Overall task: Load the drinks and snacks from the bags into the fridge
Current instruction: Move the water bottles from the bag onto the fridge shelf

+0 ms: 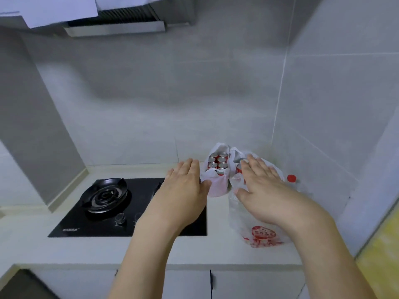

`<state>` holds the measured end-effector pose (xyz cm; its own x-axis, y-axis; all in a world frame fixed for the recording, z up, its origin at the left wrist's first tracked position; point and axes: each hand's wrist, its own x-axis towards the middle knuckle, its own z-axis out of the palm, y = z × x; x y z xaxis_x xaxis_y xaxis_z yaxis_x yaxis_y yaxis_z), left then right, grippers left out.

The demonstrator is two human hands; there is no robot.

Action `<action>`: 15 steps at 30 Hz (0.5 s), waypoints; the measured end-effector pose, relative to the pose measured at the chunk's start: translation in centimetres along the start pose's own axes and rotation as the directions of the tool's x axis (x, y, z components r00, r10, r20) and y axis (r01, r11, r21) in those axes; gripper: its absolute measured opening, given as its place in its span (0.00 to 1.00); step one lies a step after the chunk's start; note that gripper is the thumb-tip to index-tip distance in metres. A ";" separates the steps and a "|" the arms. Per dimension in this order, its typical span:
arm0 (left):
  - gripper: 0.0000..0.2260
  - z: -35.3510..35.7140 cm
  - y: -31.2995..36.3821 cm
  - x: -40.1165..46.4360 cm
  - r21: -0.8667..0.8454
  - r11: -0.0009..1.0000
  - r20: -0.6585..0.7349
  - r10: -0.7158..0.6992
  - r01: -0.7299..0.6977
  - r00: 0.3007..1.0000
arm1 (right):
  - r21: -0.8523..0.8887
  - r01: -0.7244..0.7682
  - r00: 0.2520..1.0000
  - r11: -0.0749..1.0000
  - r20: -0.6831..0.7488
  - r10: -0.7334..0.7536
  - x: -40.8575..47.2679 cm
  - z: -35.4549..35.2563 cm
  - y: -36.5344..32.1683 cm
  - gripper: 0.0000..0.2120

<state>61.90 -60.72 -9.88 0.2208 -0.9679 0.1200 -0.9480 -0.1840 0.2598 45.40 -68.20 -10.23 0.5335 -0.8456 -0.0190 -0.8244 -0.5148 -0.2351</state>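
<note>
While both arms reach forward over the counter [216, 253], the left hand [185, 186] hangs flat with its fingers straight and together, its thumb just touching the near side of a white plastic bag [217, 187]; it grips nothing. That bag stands open at the back of the counter, close to the tiled wall [151, 93], and inside it red cans [218, 162] stand upright in rows, their silver tops showing. The right hand [261, 184] is also spread flat, palm down, fingers straight, lying over a second, clearer plastic bag [244, 214] just to the right of the first one; it holds nothing either, though whether the palm truly presses on the plastic or hovers just above it is hard to tell. A bit of red, perhaps another can, peeks out beside its fingers. This second bag carries a red printed mark [263, 234] on its near side. Behind the right wrist a clear bottle with a red cap [291, 178] lies in the corner, seemingly inside or against the same bag. To the left, set into the counter, is a black gas hob [75, 225] with one round burner [104, 195] and knobs [121, 219] at its front edge. An extractor hood [116, 24] hangs above. Below the counter edge, white cupboard doors [187, 283] show
</note>
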 end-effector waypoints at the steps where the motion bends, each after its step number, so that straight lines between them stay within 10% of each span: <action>1: 0.21 0.2 -0.4 0.5 -0.005 1.000 -0.008 -0.023 0.023 1.000 | -0.004 0.016 1.000 1.000 0.012 -0.016 1.0 0.1 -0.1 0.32; 15: 0.28 -0.3 -8.1 12.8 0.041 0.999 -0.009 -0.026 0.026 1.000 | 0.016 0.093 0.994 0.996 0.062 -0.094 16.8 1.0 -3.0 0.31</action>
<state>72.46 -71.61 -10.19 0.2471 -0.9613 0.1217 -0.9505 -0.2160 0.2235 57.06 -80.71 -10.84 0.6191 -0.7832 -0.0573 -0.7681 -0.5888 -0.2517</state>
